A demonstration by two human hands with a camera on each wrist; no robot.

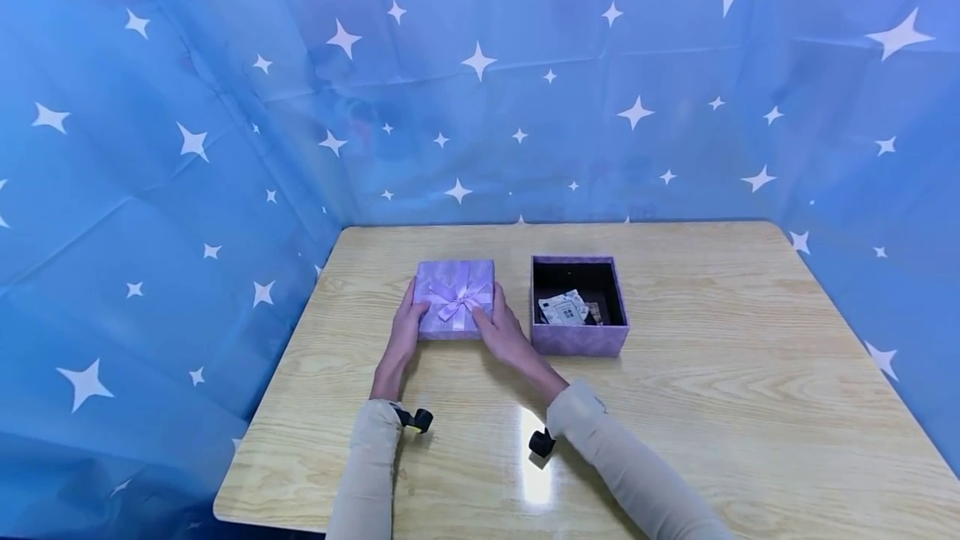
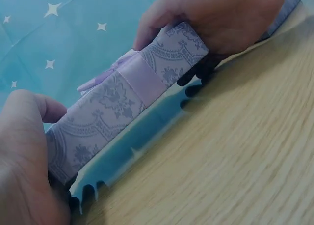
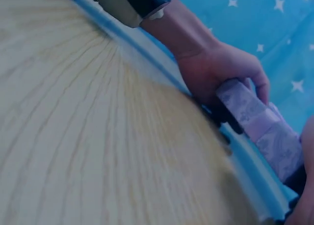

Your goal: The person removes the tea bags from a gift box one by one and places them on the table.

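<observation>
Lid [image 1: 448,287], held by my curled left fingers [image 1: 422,307] and right fingers [image 1: 482,321], could drop onto the desk [image 1: 720,407] if either grip slackens.

The gift-box lid [image 1: 437,277] is lavender on top; its side, seen from the left wrist, carries a grey-blue damask of scrolls, beaded arcs and flowers over pale lilac. A plain, glossy lilac ribbon [image 2: 143,80] bands it, with a bow [image 1: 459,302] of the same shade. The open box [image 1: 577,341] repeats the mottled purple outside and is black within. Its packets [image 1: 564,309] are white with blue-grey print; a smaller piece [image 1: 595,313] beside them shows brown. The tabletop [image 1: 757,373] is pale tan with streaked wood grain. Four-pointed white stars dot the blue backdrop [image 1: 562,102]. The left sleeve [image 1: 369,465] and right sleeve [image 1: 637,473] are plain off-white.
</observation>
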